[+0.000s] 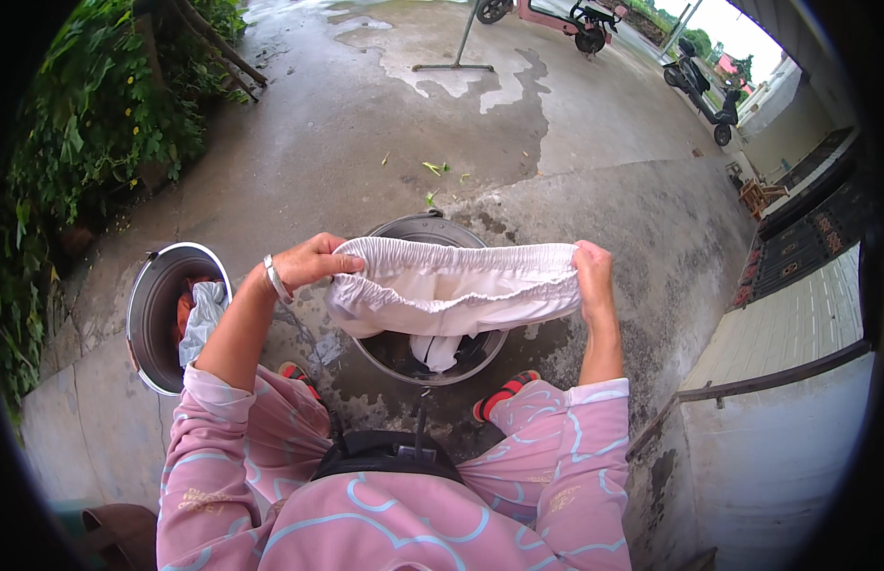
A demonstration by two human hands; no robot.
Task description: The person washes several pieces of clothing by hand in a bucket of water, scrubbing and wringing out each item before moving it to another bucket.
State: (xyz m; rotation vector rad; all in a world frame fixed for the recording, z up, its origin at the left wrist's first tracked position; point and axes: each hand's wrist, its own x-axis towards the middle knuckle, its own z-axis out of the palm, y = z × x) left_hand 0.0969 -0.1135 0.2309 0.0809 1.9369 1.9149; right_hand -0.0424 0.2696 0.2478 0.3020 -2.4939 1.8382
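Stretched between my two hands is a pair of white elastic-waist pants (499,319), its gathered waistband pulled wide so the opening shows. My left hand (313,262) grips the waistband's left end, thumb on top, with a silver bracelet at the wrist. At the right end my right hand (594,276) is closed on the band. Beneath the cloth a round metal basin (385,362) stands on the ground between my feet, partly hidden. The lower part of the white cloth hangs down into it.
A second metal basin (147,333) to the left holds grey and orange-red cloth (202,314). Leafy plants (89,124) line the far left. Damp concrete (318,133) stretches ahead, with a metal stand foot (451,67) and parked scooters (699,86). A wall (775,352) runs along the right.
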